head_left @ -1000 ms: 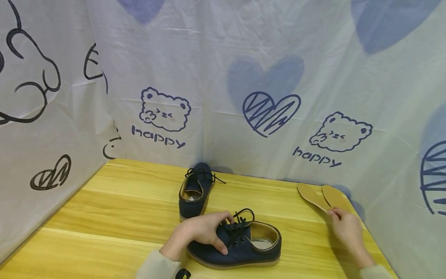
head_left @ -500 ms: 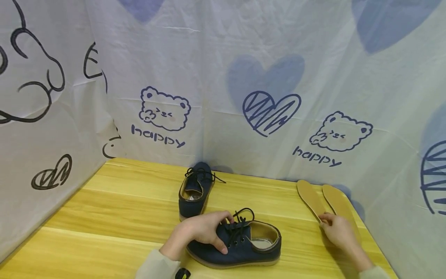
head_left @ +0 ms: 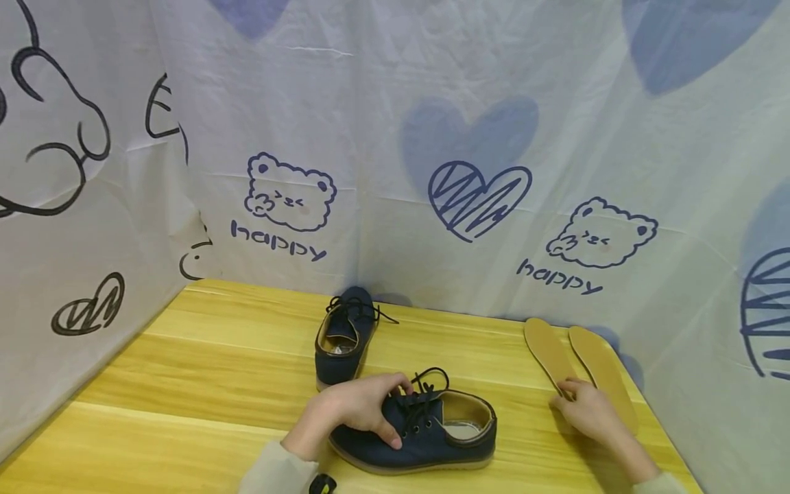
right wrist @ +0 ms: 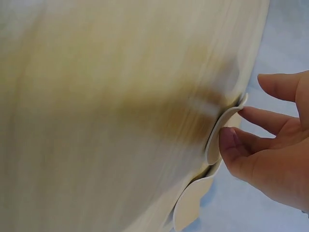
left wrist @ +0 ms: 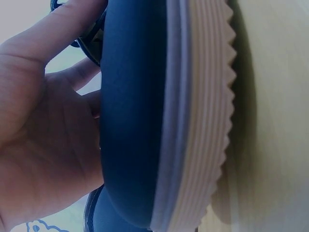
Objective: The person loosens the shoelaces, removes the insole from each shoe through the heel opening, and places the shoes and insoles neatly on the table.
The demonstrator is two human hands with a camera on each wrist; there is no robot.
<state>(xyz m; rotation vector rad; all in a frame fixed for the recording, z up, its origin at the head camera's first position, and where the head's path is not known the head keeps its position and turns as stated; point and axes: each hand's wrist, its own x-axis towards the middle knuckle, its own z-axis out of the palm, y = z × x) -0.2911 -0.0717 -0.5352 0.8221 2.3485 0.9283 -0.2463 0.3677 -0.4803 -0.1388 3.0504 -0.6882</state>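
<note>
A dark navy lace-up shoe (head_left: pixel 426 436) lies on the table with its toe to the left. My left hand (head_left: pixel 361 408) holds its front part, the thumb on the near side and the fingers over by the laces. Up close in the left wrist view are the shoe's toe (left wrist: pixel 133 111) and ridged pale sole. At the right, my right hand (head_left: pixel 586 408) pinches the near end of a tan insole (head_left: pixel 546 346); in the right wrist view, thumb and fingers meet at its edge. A second insole (head_left: pixel 607 370) lies just right of it, partly hidden by the hand.
The other navy shoe (head_left: pixel 345 339) stands behind, toe toward the wall, one lace trailing. A white printed cloth (head_left: pixel 382 226) hangs along the back and sides of the yellow wood-grain table (head_left: pixel 204 384). A small black object (head_left: pixel 322 484) sits by the left sleeve.
My right hand has moved left and toward me along the insole, which was tilted up on edge and now lies flatter. The left hand and its shoe stay in place.
</note>
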